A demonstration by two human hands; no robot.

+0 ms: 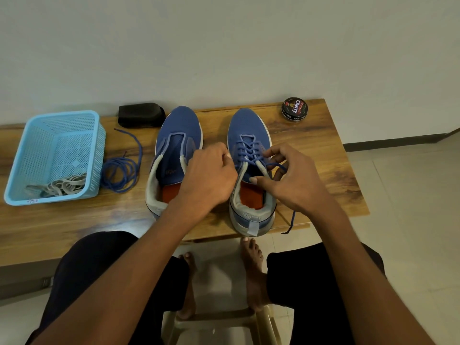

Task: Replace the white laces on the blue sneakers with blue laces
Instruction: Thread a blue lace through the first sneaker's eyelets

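Two blue sneakers stand side by side on the wooden table (311, 135), toes pointing away from me. The left sneaker (178, 135) has no lace in its eyelets. The right sneaker (246, 128) carries a blue lace (249, 151) threaded through several rows. My left hand (211, 175) is curled at the right sneaker's left eyelet side, gripping one lace end. My right hand (293, 178) pinches the other lace strand at the shoe's right side; its tail hangs over the table's front edge. A second blue lace (119, 174) lies coiled left of the shoes.
A light blue mesh basket (15, 180) at the table's left holds the white laces (62, 186). A black brush (140, 115) lies behind the left sneaker. A round black shoe polish tin (294, 110) sits at the far right corner. My knees and bare feet are below the table's edge.
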